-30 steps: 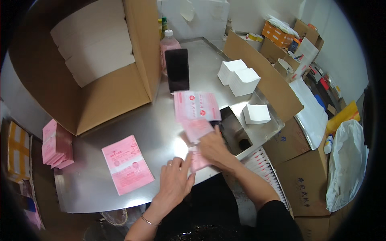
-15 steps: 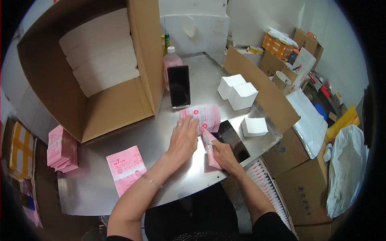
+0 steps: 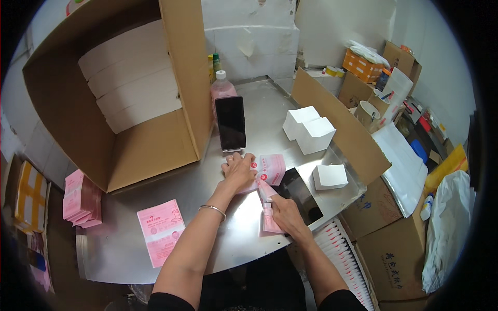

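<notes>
A pink-and-white printed plastic wrapper (image 3: pixel 273 168) lies on the metal table below the upright phone. My left hand (image 3: pixel 239 173) is over its left end, fingers bent down onto the film; the thumb is hidden. My right hand (image 3: pixel 288 215) pinches a folded pink piece (image 3: pixel 270 220), which runs up to the wrapper; whether both are one piece I cannot tell. A small white object shows beside the right fingers, its kind unclear. Left of my left forearm lies a flat stack of pink printed wrappers (image 3: pixel 161 230). A dark flat panel (image 3: pixel 298 194) sits right of my right hand.
A large open carton (image 3: pixel 150 160) with white paper stacks stands left. A phone (image 3: pixel 230 124) and a bottle (image 3: pixel 222 85) stand at the back. White paper blocks (image 3: pixel 316 136) and another block (image 3: pixel 330 177) sit right, beside a cardboard flap (image 3: pixel 340 122). More pink wrappers (image 3: pixel 83 199) lie far left.
My left hand has drawn back to the left across the wrapper, its fingers more bent. My right hand keeps its pinch, nearly in place. The whole view has shifted slightly.
</notes>
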`<action>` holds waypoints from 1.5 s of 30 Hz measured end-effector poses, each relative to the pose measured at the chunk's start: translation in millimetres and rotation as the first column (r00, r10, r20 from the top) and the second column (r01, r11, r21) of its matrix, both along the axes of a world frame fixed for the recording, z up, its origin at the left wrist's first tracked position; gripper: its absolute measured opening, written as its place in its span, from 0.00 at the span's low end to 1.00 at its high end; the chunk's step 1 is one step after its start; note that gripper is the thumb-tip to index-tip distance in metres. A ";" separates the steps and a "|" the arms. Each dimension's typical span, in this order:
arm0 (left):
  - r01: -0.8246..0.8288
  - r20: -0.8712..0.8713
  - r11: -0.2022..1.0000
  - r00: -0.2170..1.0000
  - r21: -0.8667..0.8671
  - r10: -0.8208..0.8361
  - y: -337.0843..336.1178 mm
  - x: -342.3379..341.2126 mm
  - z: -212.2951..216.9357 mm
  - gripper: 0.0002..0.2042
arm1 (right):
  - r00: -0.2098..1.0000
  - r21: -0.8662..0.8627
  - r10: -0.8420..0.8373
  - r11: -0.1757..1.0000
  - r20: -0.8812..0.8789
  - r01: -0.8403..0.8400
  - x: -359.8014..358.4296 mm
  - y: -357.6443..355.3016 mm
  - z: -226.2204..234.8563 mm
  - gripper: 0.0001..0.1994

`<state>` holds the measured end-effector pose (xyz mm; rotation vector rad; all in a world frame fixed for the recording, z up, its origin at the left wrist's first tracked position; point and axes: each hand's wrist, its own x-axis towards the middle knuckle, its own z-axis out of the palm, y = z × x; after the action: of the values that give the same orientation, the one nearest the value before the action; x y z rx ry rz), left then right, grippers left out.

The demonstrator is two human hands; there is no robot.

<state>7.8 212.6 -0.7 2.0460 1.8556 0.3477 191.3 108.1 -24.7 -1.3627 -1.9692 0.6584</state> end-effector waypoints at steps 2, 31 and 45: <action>-0.029 -0.015 0.998 0.999 0.064 0.030 2.4 6.2 -4.0 0.31 | 1.000 -0.024 -0.002 1.000 0.010 0.003 1.0 0.9 2.4 0.07; 0.027 -0.227 0.905 0.971 0.425 0.078 -240.0 -42.2 13.3 0.18 | 0.991 0.024 -0.111 0.994 0.080 0.109 -6.7 -9.4 9.0 0.10; -0.041 0.288 0.945 0.956 0.326 -0.058 -258.3 -61.5 33.5 0.23 | 0.989 0.000 -0.136 0.991 0.060 0.136 15.4 1.8 4.8 0.14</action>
<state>-53.7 -45.8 32.8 2.0646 1.6925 0.9641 206.7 109.9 -19.9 -1.5199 -1.9023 0.5637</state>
